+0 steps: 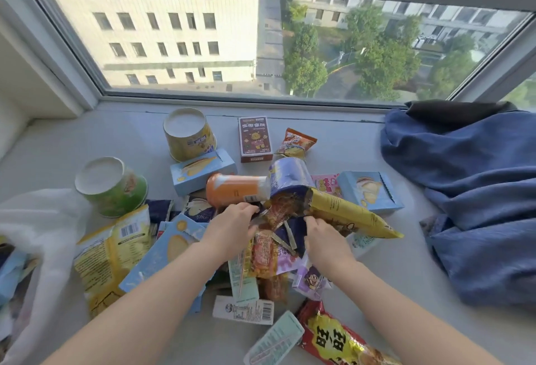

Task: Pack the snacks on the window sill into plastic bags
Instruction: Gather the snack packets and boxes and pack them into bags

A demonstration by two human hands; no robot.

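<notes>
Left hand [232, 231] is down in the snack pile [174, 251], fingers curled, pinching the silvery end of a red packet [280, 211]. Right hand [326, 241] is just beside it, fingers bent into the wrappers under a yellow bag [348, 214]; whether it grips anything cannot be told. Snacks are heaped on a pale grey window sill [58, 147]. White plastic bag [49, 219] lies at the left edge, with packets inside. Blue cloth [478, 190] is bunched at the right. Yellow tub [188, 135] and green tub [111, 187] stand upside down. Window [261, 45] shows a pale building and trees.
</notes>
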